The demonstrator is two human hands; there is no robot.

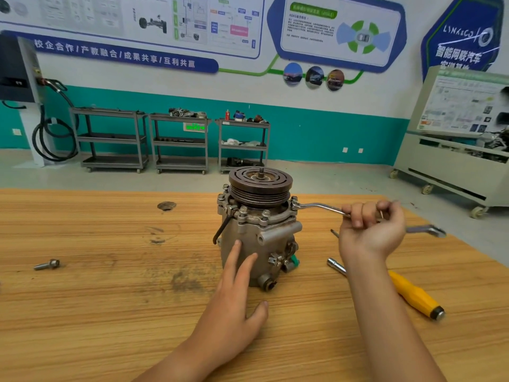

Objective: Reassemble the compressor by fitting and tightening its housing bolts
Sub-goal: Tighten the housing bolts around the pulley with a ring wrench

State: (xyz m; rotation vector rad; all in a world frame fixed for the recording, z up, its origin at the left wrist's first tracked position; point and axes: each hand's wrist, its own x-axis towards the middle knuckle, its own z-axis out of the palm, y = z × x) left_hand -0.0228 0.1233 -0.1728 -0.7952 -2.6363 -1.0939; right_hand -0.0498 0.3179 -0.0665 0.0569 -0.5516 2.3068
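Note:
The grey metal compressor (pixel 259 230) stands upright on the wooden table (pixel 110 285), its dark grooved pulley (pixel 260 186) on top. Several housing bolts (pixel 243 209) sit in the flange below the pulley. My left hand (pixel 237 293) presses straight fingers against the front of the compressor body. My right hand (pixel 370 230) grips the handle of a silver offset wrench (pixel 319 207), whose ring end sits on a bolt at the flange's right side. A loose bolt (pixel 47 264) lies on the table at the left.
A yellow-handled socket driver (pixel 413 293) lies at the right of the compressor. Another silver wrench (pixel 425 230) lies behind my right hand. The table has a round hole (pixel 166 205) at the back. Metal carts (pixel 179 142) and a training stand (pixel 454 150) stand beyond the table.

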